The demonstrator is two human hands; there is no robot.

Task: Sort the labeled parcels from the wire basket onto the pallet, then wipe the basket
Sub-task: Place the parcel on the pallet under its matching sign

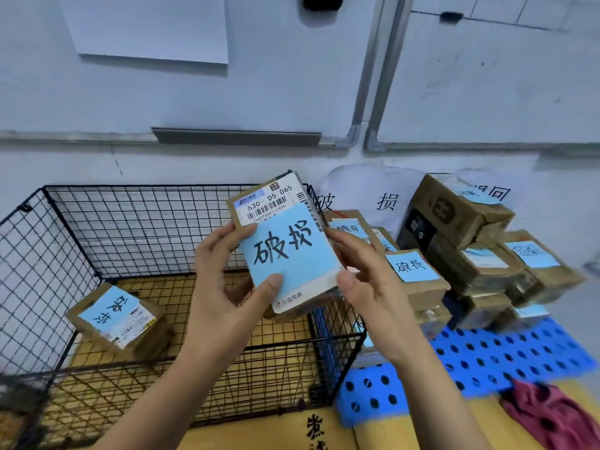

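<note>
A pale wall point(292, 92) fills the upper half of the view, with a paper sign point(367, 196) stuck low on it bearing two large handwritten characters. Below to the left stands the black wire basket point(81, 241), open at the top, its mesh sides resting on a yellow surface point(292, 430) printed with dark characters. To the right lies the blue pallet point(506, 355), perforated with round holes, just beside the basket's right wall. On the pallet's far part sits a stack of brown cardboard parcels point(467, 241), most of them carrying light blue labels; the nearer ones, under the wall sign, show the same two characters as the sign. One parcel point(113, 315) remains inside the basket, lying tilted in the left corner with its blue label facing up. A crumpled red cloth point(552, 414) lies on the pallet's near right corner.

Above the basket's right side, both hands hold up a small held parcel point(285, 241), label toward the camera, with a printed shipping slip above the blue handwritten note. The left hand point(224, 280) grips its left edge and lower corner, fingers closed on it with the thumb pressed on the label. The right hand point(367, 280) clasps the right edge, thumb at the lower right corner.
</note>
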